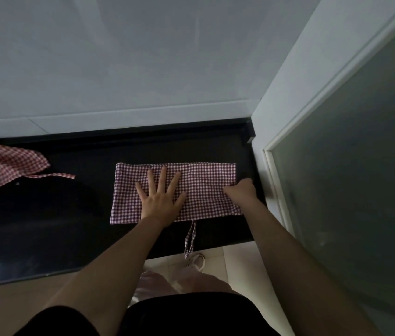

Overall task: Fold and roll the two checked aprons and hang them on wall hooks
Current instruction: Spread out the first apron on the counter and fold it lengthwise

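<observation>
A purple-and-white checked apron [203, 183] lies folded into a long flat rectangle on the black counter [70, 214]. One of its straps [190, 238] hangs over the counter's front edge. My left hand [160, 195] presses flat on the middle of the fold, fingers spread. At the apron's right end my right hand [241, 190] grips the cloth with curled fingers. A second, red-and-white checked apron [2, 163] lies loose and crumpled at the counter's far left, a strap [53, 176] trailing toward the middle.
A pale wall [143, 57] rises behind the counter. A white frame with a frosted glass panel [351, 166] stands close on the right, next to my right hand. White floor tiles [237, 263] and a shoe [196, 261] show below the counter's edge.
</observation>
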### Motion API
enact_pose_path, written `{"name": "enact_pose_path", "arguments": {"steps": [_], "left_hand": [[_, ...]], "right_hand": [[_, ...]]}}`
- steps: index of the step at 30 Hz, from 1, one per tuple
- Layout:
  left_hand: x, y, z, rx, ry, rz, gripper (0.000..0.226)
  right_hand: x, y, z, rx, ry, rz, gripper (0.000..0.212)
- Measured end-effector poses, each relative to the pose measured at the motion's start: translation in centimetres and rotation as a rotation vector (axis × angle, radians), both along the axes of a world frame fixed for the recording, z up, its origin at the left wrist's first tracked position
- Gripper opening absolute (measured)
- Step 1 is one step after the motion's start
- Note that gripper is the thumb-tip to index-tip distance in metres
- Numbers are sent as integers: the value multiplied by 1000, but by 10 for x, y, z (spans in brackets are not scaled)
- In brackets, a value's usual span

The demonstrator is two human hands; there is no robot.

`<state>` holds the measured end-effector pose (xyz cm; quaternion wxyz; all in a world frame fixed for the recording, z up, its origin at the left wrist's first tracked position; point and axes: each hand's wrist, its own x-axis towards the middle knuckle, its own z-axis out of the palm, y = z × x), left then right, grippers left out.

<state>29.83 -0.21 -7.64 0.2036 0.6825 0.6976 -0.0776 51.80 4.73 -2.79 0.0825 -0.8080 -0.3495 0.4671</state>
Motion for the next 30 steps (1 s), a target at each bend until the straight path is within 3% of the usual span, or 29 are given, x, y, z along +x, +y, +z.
{"name": "enact_pose_path", "arguments": {"steps": [3, 5, 8, 10, 13, 16, 20, 24, 30], "left_hand": [[-1, 4, 4, 7, -2, -6, 64], [-8, 9, 13, 80, 7, 34, 58], [-31, 19, 24, 150, 27, 127, 52], [-49, 25, 27, 136, 59, 79, 52], [-64, 37, 34, -24, 3, -61, 66], [-65, 45, 42, -143, -15, -167, 83], [-66, 47, 47, -267, 3, -229, 92], [-77, 43, 42, -422, -3, -134, 76], [-84, 42, 61, -637, 61, -195, 53]], "right_hand": [[6, 6, 3, -55, 215, -109, 50], [11, 6, 2, -88, 258, -92, 47], [14, 6, 5, -193, 55, 215, 39], [10, 6, 7, -205, -195, 437, 51], [-4, 10, 12, 45, -418, 667, 89], [-26, 19, 12, 177, -383, 996, 80], [-48, 20, 5, 49, -460, 1117, 62], [-56, 18, 11, -140, -489, 1226, 31], [-56, 15, 20, -255, -424, 1207, 47]]}}
